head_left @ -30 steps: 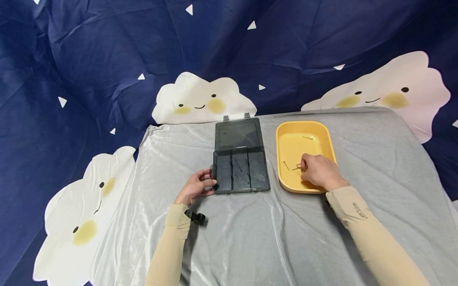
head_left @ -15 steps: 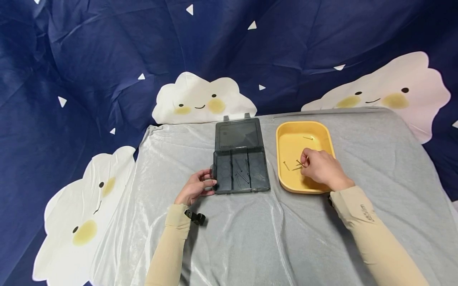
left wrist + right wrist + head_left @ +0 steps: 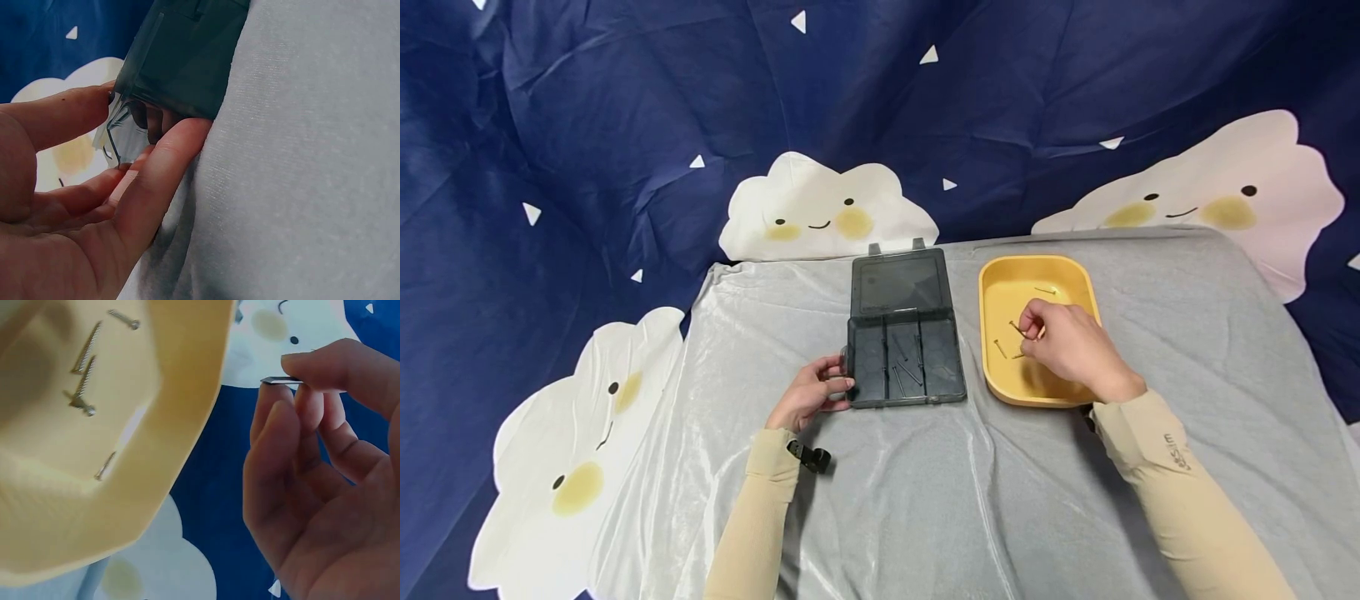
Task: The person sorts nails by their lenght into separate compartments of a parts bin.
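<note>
- On the grey cloth (image 3: 895,500), an opened dark box (image 3: 867,358) lay with its lid (image 3: 900,281) folded back away from the person.
- Two upright dividers split the box into three long compartments; several screws (image 3: 901,379) lay in the middle one, pointing different ways.
- At the box's left side, the left hand (image 3: 808,390) held the edge, thumb at the near corner and fingers curved along the side.
- To the right of the box, just beside it, stood a yellow tray (image 3: 1009,293) with rounded corners.
- Over the tray, the right hand (image 3: 1071,346) pinched a pinched screw (image 3: 281,380) between thumb and fingertips, its gap narrow, with one end sticking out.
- Loose screws (image 3: 1000,347) lay on the tray floor, one of them alone near the far end; the right wrist view showed some of them touching or overlapping, which I could not tell for certain.
- Cream sleeves (image 3: 1210,508) covered both forearms, and a black device (image 3: 814,457) sat at the left wrist.
- Behind the cloth hung a navy backdrop (image 3: 850,92) printed with white smiling clouds (image 3: 820,225).
</note>
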A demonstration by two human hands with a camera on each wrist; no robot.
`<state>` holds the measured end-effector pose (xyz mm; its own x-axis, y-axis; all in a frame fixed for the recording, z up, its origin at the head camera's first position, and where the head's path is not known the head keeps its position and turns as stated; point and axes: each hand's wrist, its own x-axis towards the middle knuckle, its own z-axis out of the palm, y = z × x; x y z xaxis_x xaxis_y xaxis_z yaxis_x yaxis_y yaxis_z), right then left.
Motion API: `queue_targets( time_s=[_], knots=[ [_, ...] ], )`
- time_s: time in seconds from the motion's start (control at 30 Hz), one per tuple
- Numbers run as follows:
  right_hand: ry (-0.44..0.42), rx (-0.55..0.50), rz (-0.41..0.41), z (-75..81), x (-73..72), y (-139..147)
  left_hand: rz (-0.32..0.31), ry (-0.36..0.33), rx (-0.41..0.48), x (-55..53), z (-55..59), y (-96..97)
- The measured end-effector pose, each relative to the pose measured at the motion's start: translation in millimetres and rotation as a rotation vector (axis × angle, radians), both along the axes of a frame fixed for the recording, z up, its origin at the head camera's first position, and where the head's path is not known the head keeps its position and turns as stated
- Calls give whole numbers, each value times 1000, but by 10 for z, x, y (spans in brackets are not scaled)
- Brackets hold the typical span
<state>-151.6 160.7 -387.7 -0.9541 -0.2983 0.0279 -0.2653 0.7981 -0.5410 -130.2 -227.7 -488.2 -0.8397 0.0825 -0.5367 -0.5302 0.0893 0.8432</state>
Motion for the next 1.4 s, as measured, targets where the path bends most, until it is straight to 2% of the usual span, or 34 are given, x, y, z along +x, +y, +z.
queue_targets(
  time_s=[0.2, 0.4, 0.8, 1.03, 1.27, 1.4],
  knots=[
    [70, -53, -13, 54, 5, -89, -8, -2, 4, -4, -17, -13],
    [85, -129, -29, 74, 11, -173, -26, -7, 5, -1, -4, -16],
    [-4, -395, -80, 87, -2, -409, -12, 1, 9, -3, 2, -13],
    [-50, -516, -96, 32, -26, -561, -6, -3, 1, 1, 5, -12],
    [-173, -669, -130, -57, -45, -726, -5, 1, 4, -1, -12, -24],
    [-221, -702, -144, -124, -60, -831, -7, 1, 3, -2, -14, -23]
  ],
)
